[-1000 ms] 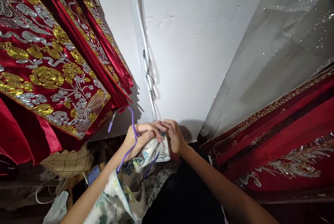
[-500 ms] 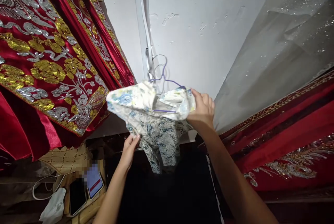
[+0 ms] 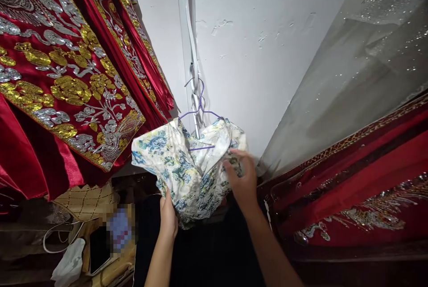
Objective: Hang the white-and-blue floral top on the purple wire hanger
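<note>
A short-sleeved floral shirt (image 3: 180, 166), white with blue and green blooms, hangs on a thin purple hanger (image 3: 200, 109). My left hand (image 3: 168, 215) is closed on the shirt's lower left side, thumb in front and the other fingers hidden by cloth. At the shirt's right front, beside the collar, is my right hand (image 3: 243, 177). Its thumb and forefinger are apart and slightly blurred, close against the fabric; whether they touch it is unclear. The hanger's hook is up by a narrow white strip (image 3: 190, 32) on the wall.
Red garments with gold and silver sequins (image 3: 67, 86) hang at left. A sheer sparkly veil (image 3: 334, 86) and another red embroidered cloth (image 3: 368, 189) are at right. Lower left are a dark phone (image 3: 99, 247), a partly blurred screen, a white cable (image 3: 50, 249) and crumpled tissue (image 3: 69, 264).
The shirt has swung from tipped and bunched to facing me, its front spread. My right hand has left the shoulder and moved down and left to the front. My left hand keeps its hold.
</note>
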The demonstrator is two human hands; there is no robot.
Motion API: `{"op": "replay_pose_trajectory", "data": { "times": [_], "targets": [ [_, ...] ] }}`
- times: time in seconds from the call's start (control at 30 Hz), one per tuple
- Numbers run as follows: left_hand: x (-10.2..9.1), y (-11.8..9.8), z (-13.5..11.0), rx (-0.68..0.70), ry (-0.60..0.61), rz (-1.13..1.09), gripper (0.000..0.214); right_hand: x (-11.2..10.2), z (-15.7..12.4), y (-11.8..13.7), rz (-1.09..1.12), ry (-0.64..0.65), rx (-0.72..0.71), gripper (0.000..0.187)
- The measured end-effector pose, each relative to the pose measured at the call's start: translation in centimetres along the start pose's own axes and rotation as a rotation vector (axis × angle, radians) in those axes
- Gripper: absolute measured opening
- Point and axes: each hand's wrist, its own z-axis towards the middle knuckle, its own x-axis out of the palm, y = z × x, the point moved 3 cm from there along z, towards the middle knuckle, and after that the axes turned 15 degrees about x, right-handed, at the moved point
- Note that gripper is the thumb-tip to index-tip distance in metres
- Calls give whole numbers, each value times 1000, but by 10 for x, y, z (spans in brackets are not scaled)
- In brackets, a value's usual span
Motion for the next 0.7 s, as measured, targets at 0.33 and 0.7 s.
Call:
{"op": "replay_pose_trajectory", "data": {
  "times": [0.33,0.7],
  "targets": [
    [33,5,-35,-116,256,-175,49,76,-84,-72,274,651,578,55],
    [38,8,-44,-286,363,-171,45,50,-53,-50,431,665,644,27]
  ]
}}
